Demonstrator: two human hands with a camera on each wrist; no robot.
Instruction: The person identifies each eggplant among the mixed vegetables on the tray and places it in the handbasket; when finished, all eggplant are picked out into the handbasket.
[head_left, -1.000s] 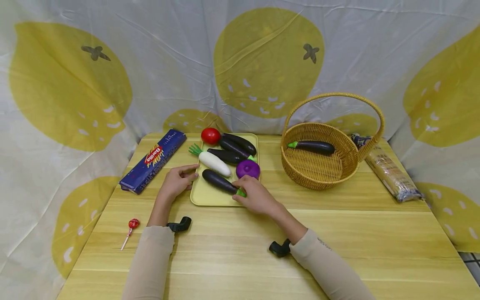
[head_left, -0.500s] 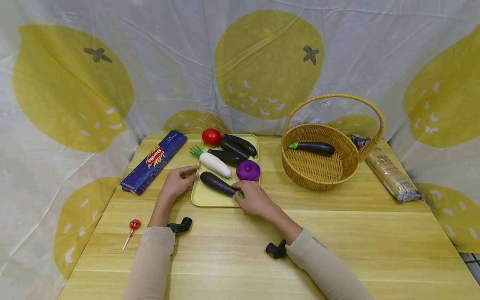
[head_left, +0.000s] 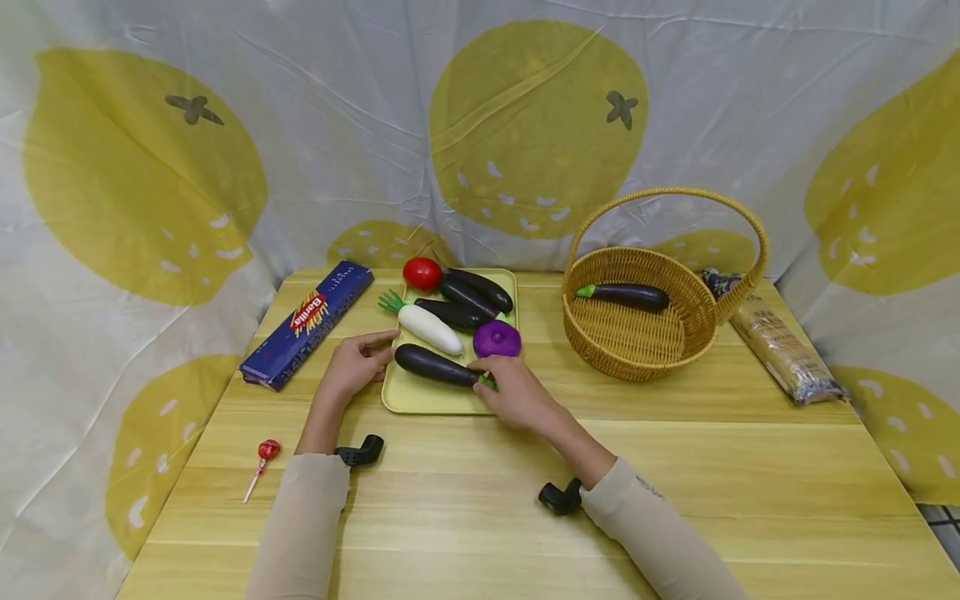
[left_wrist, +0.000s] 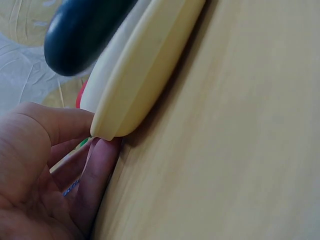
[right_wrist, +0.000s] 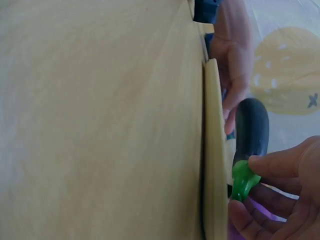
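Observation:
On the pale yellow tray (head_left: 420,400), my left hand (head_left: 352,367) pinches the left rim; in the left wrist view its thumb and a finger (left_wrist: 97,167) meet at the tray's corner. My right hand (head_left: 517,393) holds a dark eggplant (head_left: 435,365) by its green stem end, between thumb and fingers. The right wrist view shows this eggplant (right_wrist: 252,125) raised a little above the tray. Behind it on the tray lie a white radish (head_left: 431,327) with green leaves, a round purple vegetable (head_left: 497,339), a red tomato (head_left: 422,273) and three more eggplants (head_left: 453,314).
A wicker basket (head_left: 630,367) with a tall handle stands right of the tray, with one eggplant (head_left: 630,295) inside. A blue spaghetti box (head_left: 307,325) lies left, a bag of pasta (head_left: 783,346) far right. A lollipop (head_left: 267,451) lies front left.
The eggplant in my right hand has shifted slightly left, risen and turned nearer to level. My left hand stays at the tray's rim.

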